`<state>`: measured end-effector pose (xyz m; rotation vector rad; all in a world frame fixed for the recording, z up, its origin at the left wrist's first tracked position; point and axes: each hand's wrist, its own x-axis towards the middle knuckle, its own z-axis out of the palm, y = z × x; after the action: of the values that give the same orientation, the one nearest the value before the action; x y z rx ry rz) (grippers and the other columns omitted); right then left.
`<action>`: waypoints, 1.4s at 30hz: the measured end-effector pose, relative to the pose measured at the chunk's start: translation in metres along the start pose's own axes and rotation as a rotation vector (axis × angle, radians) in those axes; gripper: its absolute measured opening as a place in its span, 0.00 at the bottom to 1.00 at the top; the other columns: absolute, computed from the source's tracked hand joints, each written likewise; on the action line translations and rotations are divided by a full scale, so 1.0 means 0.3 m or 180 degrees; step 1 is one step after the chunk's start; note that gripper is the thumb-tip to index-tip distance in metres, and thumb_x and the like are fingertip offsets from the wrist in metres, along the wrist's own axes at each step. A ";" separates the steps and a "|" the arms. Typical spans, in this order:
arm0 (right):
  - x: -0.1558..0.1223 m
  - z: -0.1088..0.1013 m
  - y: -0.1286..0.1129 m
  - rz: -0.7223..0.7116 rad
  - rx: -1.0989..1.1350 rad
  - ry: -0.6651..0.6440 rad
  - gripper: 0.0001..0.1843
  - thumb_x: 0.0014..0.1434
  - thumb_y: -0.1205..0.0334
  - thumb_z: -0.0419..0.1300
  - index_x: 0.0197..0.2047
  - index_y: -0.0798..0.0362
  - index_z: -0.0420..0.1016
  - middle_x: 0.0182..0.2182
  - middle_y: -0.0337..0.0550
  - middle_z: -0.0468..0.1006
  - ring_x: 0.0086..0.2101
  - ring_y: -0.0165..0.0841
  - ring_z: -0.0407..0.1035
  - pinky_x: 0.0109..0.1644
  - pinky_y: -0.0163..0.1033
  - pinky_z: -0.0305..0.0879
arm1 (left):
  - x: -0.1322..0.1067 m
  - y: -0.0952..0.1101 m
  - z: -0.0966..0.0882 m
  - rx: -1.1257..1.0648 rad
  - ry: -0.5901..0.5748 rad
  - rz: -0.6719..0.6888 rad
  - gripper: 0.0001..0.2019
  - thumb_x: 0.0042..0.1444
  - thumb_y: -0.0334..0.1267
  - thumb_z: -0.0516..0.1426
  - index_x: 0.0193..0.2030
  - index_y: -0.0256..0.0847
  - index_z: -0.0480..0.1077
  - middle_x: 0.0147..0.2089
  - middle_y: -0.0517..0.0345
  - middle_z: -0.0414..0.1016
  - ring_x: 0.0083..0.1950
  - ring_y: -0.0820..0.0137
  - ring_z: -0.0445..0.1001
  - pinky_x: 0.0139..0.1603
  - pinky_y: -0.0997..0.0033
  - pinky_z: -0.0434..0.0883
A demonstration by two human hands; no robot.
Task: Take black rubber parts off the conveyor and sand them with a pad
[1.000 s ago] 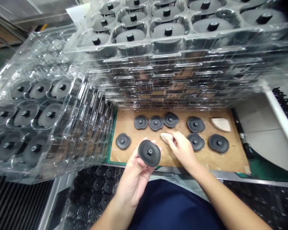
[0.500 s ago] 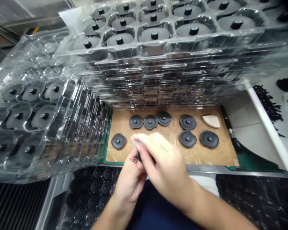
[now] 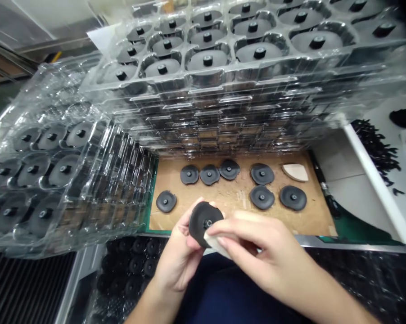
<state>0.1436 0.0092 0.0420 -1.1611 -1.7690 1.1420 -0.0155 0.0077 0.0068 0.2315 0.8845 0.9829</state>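
Note:
My left hand (image 3: 182, 252) grips a round black disc (image 3: 200, 221) by its edge, its short central hub facing up toward me. Pinched between the thumb and fingers of my right hand (image 3: 257, 243) is a pale folded piece (image 3: 219, 246) that looks like cloth or sandpaper. Its tip touches the disc beside the hub. Beyond my hands, several similar black discs lie on a brown cardboard sheet (image 3: 209, 195), hub side up, among them a disc (image 3: 166, 201) at the left and a disc (image 3: 293, 198) at the right.
A tall stack of clear plastic trays (image 3: 223, 96) holding discs stands behind the cardboard. Another tray stack (image 3: 98, 180) rises on the left. A pale wedge-shaped piece (image 3: 295, 172) lies at the cardboard's right. Small black parts (image 3: 375, 146) are heaped beyond a white divider (image 3: 375, 175).
My hands have parted slightly, and the disc has turned from nearly edge-on to face up. My right hand has moved right and down with the pale piece. The view has shifted slightly.

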 end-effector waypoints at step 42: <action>0.066 0.049 -0.019 -0.0418 -0.0047 -0.0052 0.10 0.61 0.72 0.56 0.41 0.53 0.77 0.33 0.39 0.79 0.33 0.26 0.72 0.40 0.29 0.69 | 0.008 -0.020 -0.030 0.0128 0.0327 0.0462 0.26 0.45 0.38 0.67 0.53 0.47 0.71 0.55 0.55 0.75 0.53 0.64 0.74 0.47 0.76 0.74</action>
<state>0.1221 0.0224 0.0440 -1.0306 -1.8404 1.0652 -0.0178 0.0045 -0.0035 0.2844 0.9923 1.1204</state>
